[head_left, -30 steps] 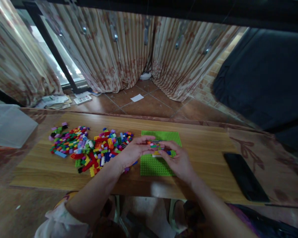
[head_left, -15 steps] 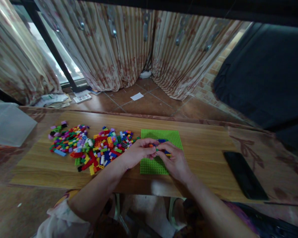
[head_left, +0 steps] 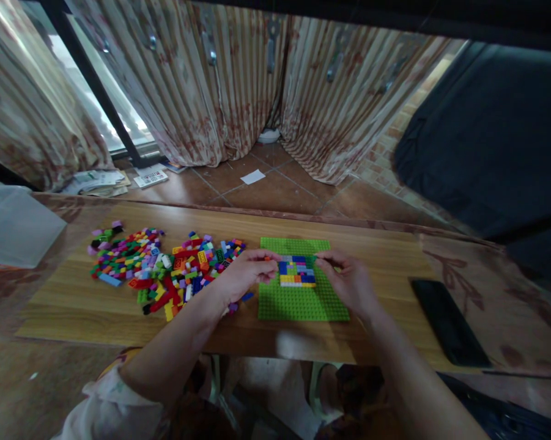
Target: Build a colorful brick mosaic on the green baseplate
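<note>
Squarely between the hands: the brick patch

The brick patch (head_left: 296, 272) sits on the far half of the green baseplate (head_left: 303, 302). The left hand (head_left: 245, 275) is at its upper left corner, fingertips pinched on a small orange brick (head_left: 266, 259). The right hand (head_left: 348, 281) is at the upper right corner, fingers curled; whether it grips anything I cannot tell. The loose brick pile (head_left: 165, 269) lies on the tabletop (head_left: 385, 269) to the left, nearer the left hand.
</note>
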A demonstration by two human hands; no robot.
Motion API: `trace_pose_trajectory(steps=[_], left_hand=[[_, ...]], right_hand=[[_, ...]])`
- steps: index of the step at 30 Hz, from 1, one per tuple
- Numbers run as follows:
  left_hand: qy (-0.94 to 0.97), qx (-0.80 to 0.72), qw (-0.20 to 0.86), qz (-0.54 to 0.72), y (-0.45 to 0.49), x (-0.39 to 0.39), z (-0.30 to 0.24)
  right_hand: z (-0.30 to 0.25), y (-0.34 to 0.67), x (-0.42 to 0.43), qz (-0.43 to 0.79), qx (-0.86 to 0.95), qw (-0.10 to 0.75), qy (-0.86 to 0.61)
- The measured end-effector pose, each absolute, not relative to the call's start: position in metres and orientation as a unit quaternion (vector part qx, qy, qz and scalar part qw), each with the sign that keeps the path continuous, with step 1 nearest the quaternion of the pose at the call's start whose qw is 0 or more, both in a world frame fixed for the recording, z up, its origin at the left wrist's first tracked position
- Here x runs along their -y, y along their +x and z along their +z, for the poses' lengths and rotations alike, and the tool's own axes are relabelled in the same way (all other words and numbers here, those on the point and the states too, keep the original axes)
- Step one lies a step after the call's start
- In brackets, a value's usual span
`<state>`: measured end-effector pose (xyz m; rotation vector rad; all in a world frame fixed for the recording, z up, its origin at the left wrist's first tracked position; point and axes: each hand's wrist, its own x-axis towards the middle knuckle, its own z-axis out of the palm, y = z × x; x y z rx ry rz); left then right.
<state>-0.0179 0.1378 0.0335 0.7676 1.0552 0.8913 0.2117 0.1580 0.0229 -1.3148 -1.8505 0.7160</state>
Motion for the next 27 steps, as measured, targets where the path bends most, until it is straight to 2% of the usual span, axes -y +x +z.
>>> trace_pose_trajectory(steps=[8, 23, 27], left_hand=[[0.378, -0.517, 0.660, 0.393, -0.014, -0.138, 0.031], [0.386, -0.534, 0.657, 0.366, -0.012, -0.138, 0.032], [0.391, -0.530, 0.658, 0.365, -0.011, -0.138, 0.031]], right_hand=[[0.016, 0.205, -0.154, 0.220, 0.824, 0.214, -0.476], [0.016, 0.191, -0.156, 0.073, 0.885, 0.070, -0.454], [0.017, 0.189, -0.156, 0.091, 0.874, 0.087, -0.470]])
